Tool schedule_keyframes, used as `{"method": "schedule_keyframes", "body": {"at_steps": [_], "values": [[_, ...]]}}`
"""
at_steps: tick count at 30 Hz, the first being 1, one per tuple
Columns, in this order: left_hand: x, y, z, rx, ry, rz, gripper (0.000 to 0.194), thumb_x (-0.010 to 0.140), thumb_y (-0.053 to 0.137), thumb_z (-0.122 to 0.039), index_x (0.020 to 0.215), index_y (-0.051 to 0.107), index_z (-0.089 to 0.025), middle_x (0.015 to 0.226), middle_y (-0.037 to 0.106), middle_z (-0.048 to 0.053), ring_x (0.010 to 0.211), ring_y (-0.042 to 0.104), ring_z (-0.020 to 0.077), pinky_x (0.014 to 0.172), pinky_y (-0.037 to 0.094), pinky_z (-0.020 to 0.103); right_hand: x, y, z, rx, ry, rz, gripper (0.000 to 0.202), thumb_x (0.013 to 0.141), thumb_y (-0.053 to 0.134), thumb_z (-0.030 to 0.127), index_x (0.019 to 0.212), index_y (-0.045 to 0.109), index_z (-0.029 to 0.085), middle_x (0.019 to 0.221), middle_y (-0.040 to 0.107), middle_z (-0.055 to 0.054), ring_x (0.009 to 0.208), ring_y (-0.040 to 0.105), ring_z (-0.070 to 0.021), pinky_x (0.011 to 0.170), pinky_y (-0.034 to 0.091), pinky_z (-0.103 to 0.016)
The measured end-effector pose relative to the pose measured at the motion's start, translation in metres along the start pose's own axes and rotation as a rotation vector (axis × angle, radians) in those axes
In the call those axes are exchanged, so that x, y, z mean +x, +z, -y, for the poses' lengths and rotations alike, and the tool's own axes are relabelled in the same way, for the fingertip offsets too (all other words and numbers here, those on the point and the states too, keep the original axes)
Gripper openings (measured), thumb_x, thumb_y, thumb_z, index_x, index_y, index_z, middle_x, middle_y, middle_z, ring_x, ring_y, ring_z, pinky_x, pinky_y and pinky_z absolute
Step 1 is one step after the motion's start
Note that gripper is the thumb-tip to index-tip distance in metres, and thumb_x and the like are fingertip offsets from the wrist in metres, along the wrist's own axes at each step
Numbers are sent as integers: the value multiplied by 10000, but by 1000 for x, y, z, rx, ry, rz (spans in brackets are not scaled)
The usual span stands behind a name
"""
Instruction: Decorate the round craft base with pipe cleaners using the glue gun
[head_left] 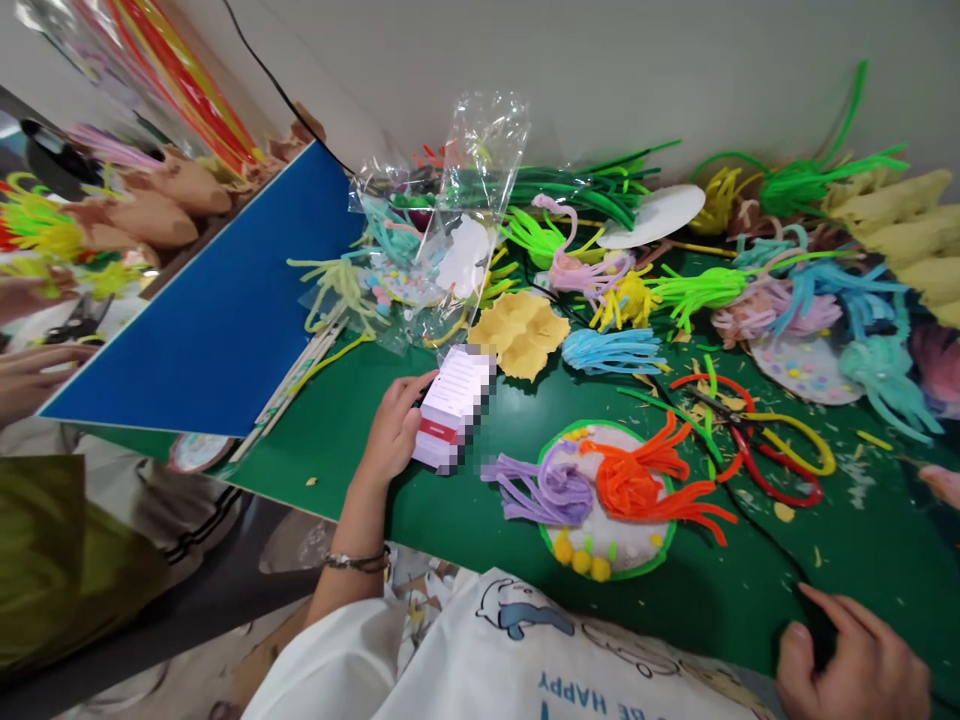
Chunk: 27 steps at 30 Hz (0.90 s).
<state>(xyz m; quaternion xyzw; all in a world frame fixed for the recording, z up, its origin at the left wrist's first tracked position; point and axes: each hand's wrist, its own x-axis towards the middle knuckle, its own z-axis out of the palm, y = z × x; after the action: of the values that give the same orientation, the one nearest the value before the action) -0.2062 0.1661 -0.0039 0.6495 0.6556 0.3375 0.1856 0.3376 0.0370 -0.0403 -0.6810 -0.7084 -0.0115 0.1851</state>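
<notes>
My left hand (394,425) grips the left edge of a phone (452,392) with a lit screen, over the green table; part of the phone is blurred out. At the lower right, my right hand (855,650) rests near the table's front edge, thumb and index finger apart, holding nothing I can see. Its index fingertip is close to a black cable (776,545). Between the hands lies a round white craft disc (611,550) with a green rim. On it sit a purple pipe-cleaner figure (566,490), an orange one (634,482) and yellow pompoms (581,562).
Red-handled scissors (742,465) and yellow-handled scissors (810,440) lie right of the disc. Behind are a yellow flower-shaped piece (519,332), a blue pipe-cleaner bundle (611,350) and clear plastic bags (480,190). A blue board (217,310) stands left, beside another person's hand (37,375).
</notes>
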Motion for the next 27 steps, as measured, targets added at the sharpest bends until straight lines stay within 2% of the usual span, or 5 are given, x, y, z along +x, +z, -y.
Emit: {"method": "schedule_keyframes", "body": {"at_steps": [8,14,17,21,27], "values": [[3,0,-2,36,-2,12,905,907,172,-819,1401,584,-183,1130,599,122,1013,580,269,897,490,406,16,-10,18,-120,-123,-92,221,806,560,254,994,643,172,883,649,-108,728,569,-245,635,363,-353],[2,-2,-3,73,-4,58,915,914,147,-810,1421,554,-166,1175,595,139,1059,572,280,939,482,426,18,-10,22,-146,-116,-94,213,830,552,263,997,638,162,911,660,-132,765,599,-264,657,388,-363],[2,0,-2,97,-7,40,899,926,145,-789,1420,551,-158,1176,596,143,1085,563,287,965,469,440,24,-17,24,-165,-209,-102,193,844,568,286,972,644,163,872,664,-113,712,610,-240,624,385,-342],[3,1,0,107,-26,49,864,928,172,-777,1406,565,-175,1163,593,134,1082,560,286,978,462,444,53,-36,34,-128,-336,-145,123,842,594,262,910,650,176,800,655,-78,643,597,-202,594,373,-323],[14,-10,-5,58,-42,98,747,957,243,-706,1343,574,-159,1118,637,120,1043,581,268,978,482,419,122,-47,51,-21,-290,-360,110,808,612,248,893,630,179,790,610,-80,706,578,-211,651,377,-346]]}}
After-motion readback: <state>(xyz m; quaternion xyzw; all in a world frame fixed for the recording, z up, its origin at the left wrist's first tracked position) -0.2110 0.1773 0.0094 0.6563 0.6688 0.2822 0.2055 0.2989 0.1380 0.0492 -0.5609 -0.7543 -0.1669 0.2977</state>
